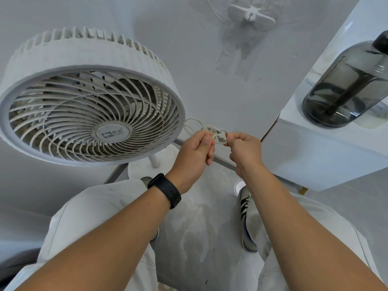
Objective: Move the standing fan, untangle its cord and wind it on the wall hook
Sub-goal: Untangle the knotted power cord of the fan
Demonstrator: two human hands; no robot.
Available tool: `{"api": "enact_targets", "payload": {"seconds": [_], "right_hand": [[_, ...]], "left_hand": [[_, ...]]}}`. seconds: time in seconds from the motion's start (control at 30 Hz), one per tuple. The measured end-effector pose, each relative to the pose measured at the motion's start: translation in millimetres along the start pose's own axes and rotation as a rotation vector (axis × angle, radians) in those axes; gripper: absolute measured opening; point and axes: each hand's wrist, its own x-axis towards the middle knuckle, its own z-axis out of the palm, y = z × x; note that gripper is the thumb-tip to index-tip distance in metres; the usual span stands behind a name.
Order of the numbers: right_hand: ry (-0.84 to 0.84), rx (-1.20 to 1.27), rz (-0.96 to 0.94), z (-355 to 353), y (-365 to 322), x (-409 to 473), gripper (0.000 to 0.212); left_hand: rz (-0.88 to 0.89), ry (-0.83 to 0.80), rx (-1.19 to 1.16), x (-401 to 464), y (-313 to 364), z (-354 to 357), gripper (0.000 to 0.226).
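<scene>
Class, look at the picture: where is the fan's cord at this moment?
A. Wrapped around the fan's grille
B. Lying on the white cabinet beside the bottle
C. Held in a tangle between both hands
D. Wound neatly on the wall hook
C: the left hand and the right hand both pinch the knotted cord, while the wall hook above carries no cord.
</scene>
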Motion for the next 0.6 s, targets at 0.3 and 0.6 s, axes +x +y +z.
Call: {"api": "enact_targets", "payload": {"seconds": [0.3,0.6], "right_hand": [[0.020,-0.095,-0.005,0,12,8,0.015],[-0.106,0.019,-0.028,-6,-7,-12,0.017]], "left_hand": [[0.063,0.031,-0.102,0,11,-6,0.038],[0.034,0.045,0.004,3,2,-4,0.030]]}}
